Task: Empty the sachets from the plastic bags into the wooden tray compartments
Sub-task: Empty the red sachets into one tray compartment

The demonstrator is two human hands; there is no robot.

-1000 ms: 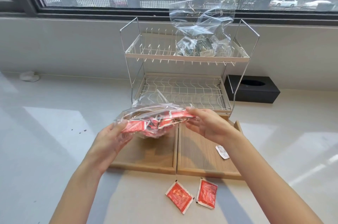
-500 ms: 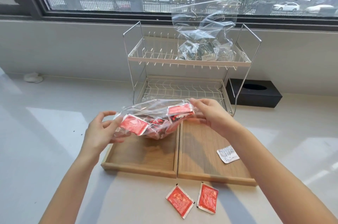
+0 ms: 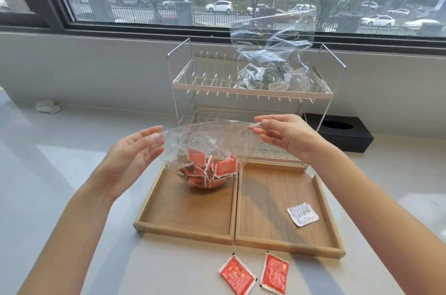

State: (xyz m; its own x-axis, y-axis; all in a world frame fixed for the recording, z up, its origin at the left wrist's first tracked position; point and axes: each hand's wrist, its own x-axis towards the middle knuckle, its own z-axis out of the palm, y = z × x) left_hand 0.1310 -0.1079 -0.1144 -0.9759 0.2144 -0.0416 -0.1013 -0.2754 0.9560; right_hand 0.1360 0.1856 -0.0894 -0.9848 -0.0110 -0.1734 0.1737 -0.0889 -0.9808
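While both my hands hold the clear plastic bag point(image 3: 207, 147) up by its top edge, left hand point(image 3: 131, 159) and right hand point(image 3: 287, 136) each pinching a corner, its red sachets point(image 3: 212, 170) sag over the wooden tray's point(image 3: 235, 200) left compartment. Right compartment: one white sachet point(image 3: 303, 214). Two loose red sachets point(image 3: 254, 273) on the counter point(image 3: 72, 174). Second bag point(image 3: 272, 60) of sachets sits on the dish rack point(image 3: 190, 80).

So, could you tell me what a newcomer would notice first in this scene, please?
First, the clear plastic bag of red sachets, held up at its top edge by the left hand and right hand over the left compartment of the two-part wooden tray. Then two loose red sachets on the counter in front of it.
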